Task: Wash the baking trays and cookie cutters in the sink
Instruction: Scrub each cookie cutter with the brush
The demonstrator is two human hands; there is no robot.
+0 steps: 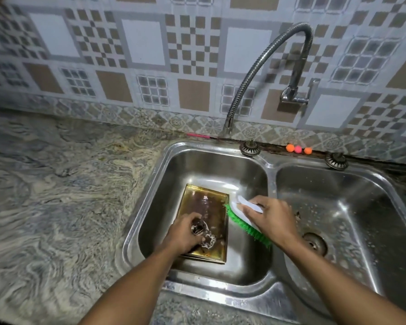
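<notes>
Steel double sink (271,160) set in marbled counter (56,195), gold baking tray (204,202) in left basin

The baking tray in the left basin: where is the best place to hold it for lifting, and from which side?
Probably the far short rim of the baking tray, reached from the tap side. That raised edge is bare, while the left hand with a cookie cutter covers the near end and the brush in the right hand crowds the right edge.

I see two bare forearms coming in from the bottom edge. No sleeves cover them as far as I can see. The left hand (183,233) and right hand (271,219) wear no gloves, rings or watch.
</notes>
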